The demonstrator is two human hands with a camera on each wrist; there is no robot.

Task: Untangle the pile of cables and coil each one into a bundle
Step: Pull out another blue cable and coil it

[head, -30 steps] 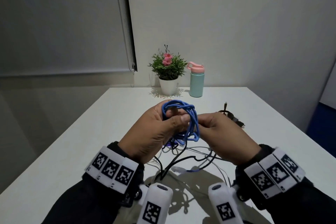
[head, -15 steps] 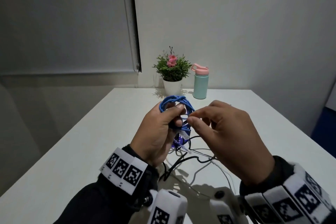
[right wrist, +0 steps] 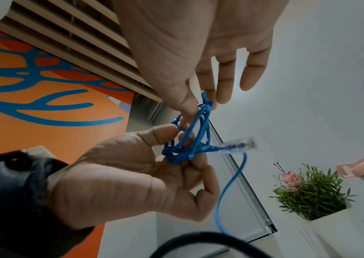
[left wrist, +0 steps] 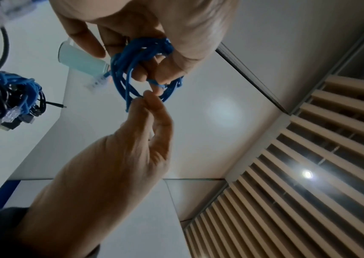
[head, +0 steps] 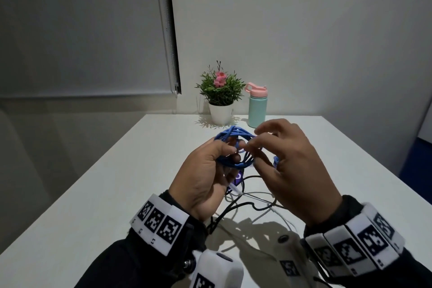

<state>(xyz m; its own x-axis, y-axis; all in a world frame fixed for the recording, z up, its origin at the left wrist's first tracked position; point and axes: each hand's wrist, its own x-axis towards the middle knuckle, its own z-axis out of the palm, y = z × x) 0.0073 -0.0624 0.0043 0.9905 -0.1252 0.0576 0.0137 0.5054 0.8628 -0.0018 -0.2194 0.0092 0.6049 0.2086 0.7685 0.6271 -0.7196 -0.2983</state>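
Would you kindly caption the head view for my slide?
Both hands, left hand and right hand, coil a blue cable above loose cables.

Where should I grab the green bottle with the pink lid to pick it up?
Hold the bottle round its straight teal body, fingers coming from the right. It stands upright, and the potted plant sits close on its left, so that side looks tighter.

A white table (head: 140,170) runs away toward a plain pale wall (head: 304,30). On the far left a grey roller blind (head: 81,25) hangs down, its dark edge strip beside the wall. At the table's far end stands a potted plant (head: 221,96) with pink flowers, a mint bottle (head: 257,106) with a pink lid just right of it. Overhead, a slatted ceiling (left wrist: 298,183) carries one small bright spotlight (left wrist: 307,174). An orange and blue mural (right wrist: 33,78) meets those slats.
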